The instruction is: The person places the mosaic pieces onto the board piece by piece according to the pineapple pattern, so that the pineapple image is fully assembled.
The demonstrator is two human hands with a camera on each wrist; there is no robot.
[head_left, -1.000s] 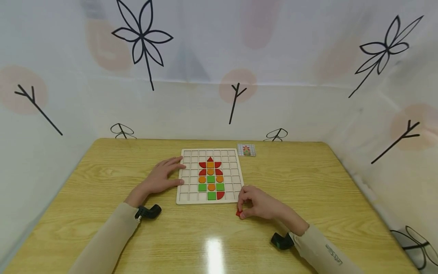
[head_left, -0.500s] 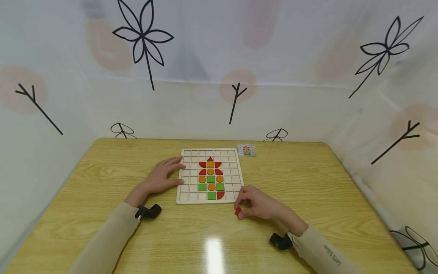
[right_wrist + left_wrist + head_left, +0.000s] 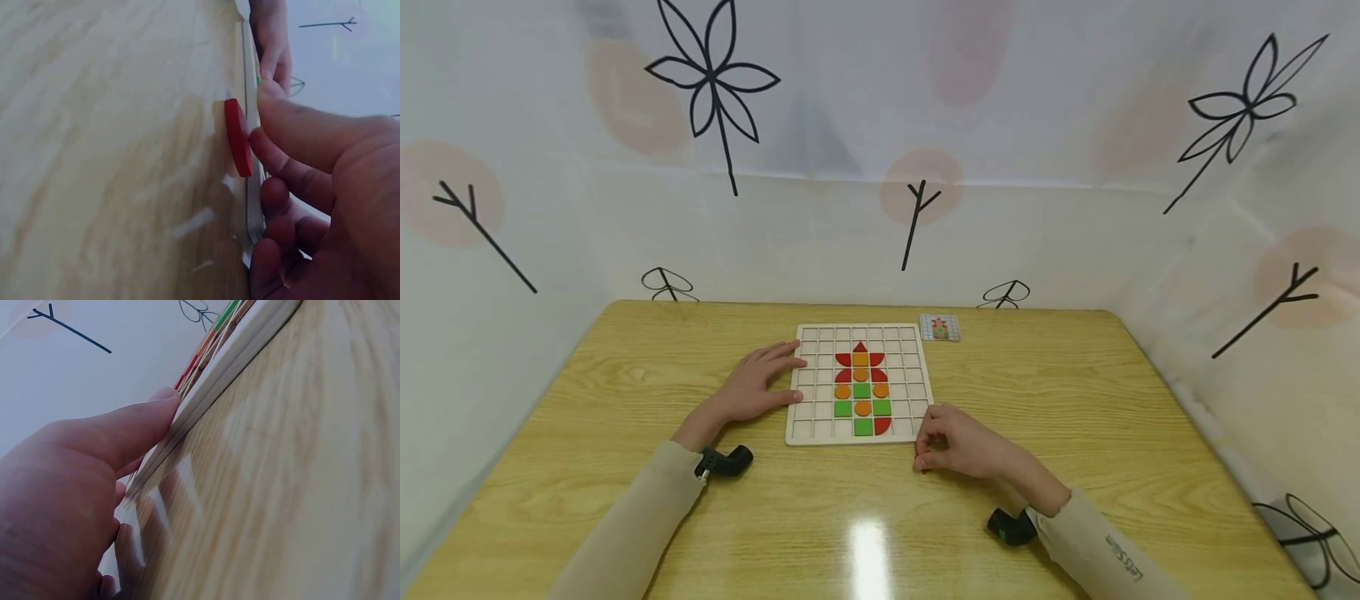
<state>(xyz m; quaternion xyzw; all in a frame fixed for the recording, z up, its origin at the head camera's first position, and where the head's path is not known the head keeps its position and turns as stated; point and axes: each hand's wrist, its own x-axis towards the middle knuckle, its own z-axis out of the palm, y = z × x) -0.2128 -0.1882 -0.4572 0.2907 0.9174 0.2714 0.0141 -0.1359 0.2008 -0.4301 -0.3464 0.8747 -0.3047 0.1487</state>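
In the head view my left hand [image 3: 748, 392] rests at the left edge of a pale wooden grid board [image 3: 812, 429], fingers spread and thumb [image 3: 140, 425] against its rim. My right hand [image 3: 962, 446] is at the board's lower right corner with curled fingers. It holds a small red tile [image 3: 237, 139] at its fingertips, close to the tabletop. The tile shows mostly edge-on in the right wrist view, so its full shape is hidden. Red, orange and green tiles [image 3: 862, 390] form a pattern in the board's middle.
A small picture card [image 3: 940, 327] with a similar coloured pattern lies beyond the board's upper right corner. All this is on a wooden table [image 3: 700, 533]. A cloth backdrop [image 3: 880, 242] with drawn plants stands behind it.
The red tile has turned in my right fingers and is now mostly hidden from the head camera. My right hand has shifted slightly left. My left hand and the board stay put.
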